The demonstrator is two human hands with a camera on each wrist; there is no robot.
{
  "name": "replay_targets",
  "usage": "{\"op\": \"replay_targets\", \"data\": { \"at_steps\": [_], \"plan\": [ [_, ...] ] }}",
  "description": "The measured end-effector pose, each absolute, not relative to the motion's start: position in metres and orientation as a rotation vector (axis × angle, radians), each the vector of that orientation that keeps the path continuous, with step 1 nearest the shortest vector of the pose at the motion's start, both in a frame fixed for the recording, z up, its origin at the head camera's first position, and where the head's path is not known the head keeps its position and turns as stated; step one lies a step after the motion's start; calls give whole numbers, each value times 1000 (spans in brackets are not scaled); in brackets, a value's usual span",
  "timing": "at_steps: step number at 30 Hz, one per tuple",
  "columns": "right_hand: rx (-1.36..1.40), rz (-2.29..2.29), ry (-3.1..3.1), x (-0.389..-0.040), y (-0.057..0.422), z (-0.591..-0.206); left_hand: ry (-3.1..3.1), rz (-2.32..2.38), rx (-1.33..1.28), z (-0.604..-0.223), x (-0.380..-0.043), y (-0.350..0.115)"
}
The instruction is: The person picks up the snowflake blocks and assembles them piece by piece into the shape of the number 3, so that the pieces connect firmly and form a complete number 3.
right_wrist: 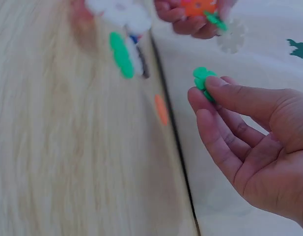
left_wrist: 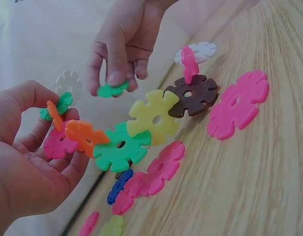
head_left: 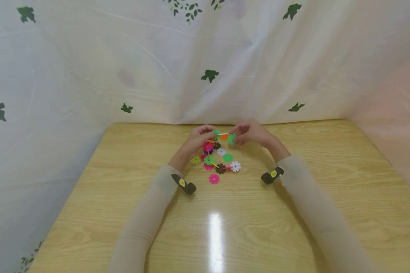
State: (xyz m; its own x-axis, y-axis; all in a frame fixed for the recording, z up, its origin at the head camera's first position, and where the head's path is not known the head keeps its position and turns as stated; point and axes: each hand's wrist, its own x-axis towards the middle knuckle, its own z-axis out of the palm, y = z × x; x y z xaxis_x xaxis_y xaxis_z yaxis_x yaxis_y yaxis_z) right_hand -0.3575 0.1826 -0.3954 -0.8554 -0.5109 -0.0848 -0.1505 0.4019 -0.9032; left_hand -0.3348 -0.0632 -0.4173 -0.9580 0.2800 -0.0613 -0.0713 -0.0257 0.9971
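Observation:
My left hand [head_left: 199, 141] grips one end of a chain of slotted plastic flower discs, its thumb and fingers by a small green disc [left_wrist: 63, 104]. A white disc [left_wrist: 68, 84] joins that end. From there the chain runs through orange, pink and orange discs to a larger green disc [left_wrist: 123, 147], a yellow disc [left_wrist: 146, 115] and a brown disc [left_wrist: 195, 97]. At the far end, a pink disc [left_wrist: 189, 64] stands on edge beside a white disc [head_left: 235, 166]. To the right, my right hand [head_left: 254, 133] pinches a separate green disc [right_wrist: 202, 81] between thumb and fingers.
Loose discs lie on the wooden table [head_left: 177, 235] under and around the chain: a pink disc [head_left: 214, 179] nearest me, a green disc [head_left: 227, 157], a yellow-green disc [head_left: 196, 160] and several others. Behind the table's back edge hangs a pale curtain [head_left: 157, 87] with green leaf shapes.

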Motion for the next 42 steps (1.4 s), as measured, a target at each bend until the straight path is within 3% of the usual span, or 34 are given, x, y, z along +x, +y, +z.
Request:
{"op": "replay_targets", "data": {
  "at_steps": [18,42],
  "plan": [
    [-418,-1862,2102,-354,175,-397,1970,2102,188,-414,-334,-68],
    [-458,-1885,2136,-351,169,-394,1983,2120,183,-414,-336,-66]
  ]
}}
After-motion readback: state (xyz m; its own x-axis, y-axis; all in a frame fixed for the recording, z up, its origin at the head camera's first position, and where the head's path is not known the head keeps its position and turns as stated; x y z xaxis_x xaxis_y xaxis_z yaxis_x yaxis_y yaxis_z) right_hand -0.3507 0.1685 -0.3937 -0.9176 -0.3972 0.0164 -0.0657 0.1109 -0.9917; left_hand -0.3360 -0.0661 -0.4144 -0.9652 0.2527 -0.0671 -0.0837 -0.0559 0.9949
